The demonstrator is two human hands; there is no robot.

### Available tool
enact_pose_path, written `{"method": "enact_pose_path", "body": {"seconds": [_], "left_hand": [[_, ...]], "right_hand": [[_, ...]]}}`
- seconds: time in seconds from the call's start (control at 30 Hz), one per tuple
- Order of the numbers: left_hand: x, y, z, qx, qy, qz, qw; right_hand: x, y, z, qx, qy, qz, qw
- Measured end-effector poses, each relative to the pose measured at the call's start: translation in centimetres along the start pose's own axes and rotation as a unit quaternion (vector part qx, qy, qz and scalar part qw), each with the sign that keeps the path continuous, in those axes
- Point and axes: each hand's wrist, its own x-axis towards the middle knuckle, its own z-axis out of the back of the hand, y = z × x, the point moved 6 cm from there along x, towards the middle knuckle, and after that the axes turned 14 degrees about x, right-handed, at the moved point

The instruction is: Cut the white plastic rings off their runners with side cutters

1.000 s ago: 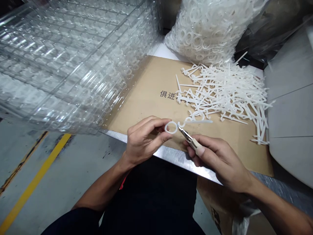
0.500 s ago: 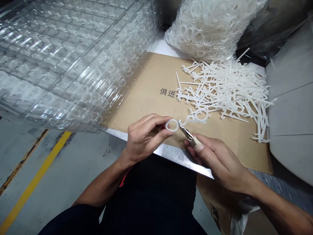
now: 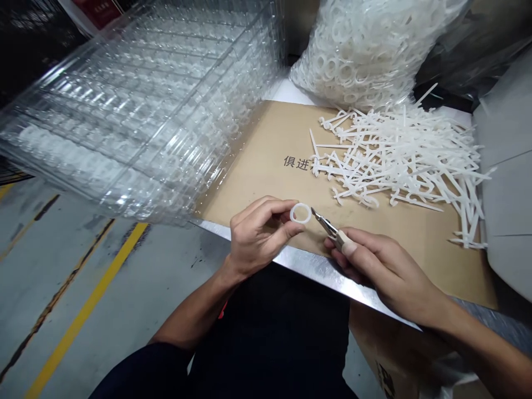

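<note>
My left hand (image 3: 265,235) pinches 1 white ring (image 3: 308,214) above the counter's (image 3: 310,267) near edge; my right hand (image 3: 380,263) wraps round the cutters (image 3: 328,225), tips just beside the ring. I see no stem on it, so I judge this cut done. Beyond, white stems (image 3: 401,158) heap on cardboard (image 3: 261,152) before a bag of rings (image 3: 353,64); how many remain uncut, I can't tell.

wht ring (image 3: 301,222) nr nippers (image 3: 327,225)
</note>
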Motion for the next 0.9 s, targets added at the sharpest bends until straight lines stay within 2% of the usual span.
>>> {"method": "enact_pose_path", "body": {"seconds": [0.2, 0.5, 0.9], "left_hand": [[0.3, 0.1, 0.1, -0.005, -0.008, 0.002, 1.0], [0.2, 0.0, 0.2, -0.005, -0.007, 0.017, 1.0], [0.1, 0.4, 0.0, -0.019, 0.001, 0.019, 1.0]], "right_hand": [[0.0, -0.9, 0.2, 0.029, -0.008, -0.013, 0.999], [0.1, 0.2, -0.1, 0.017, -0.002, -0.006, 1.0], [0.0, 0.0, 0.0, 0.011, -0.011, -0.007, 1.0]]}}
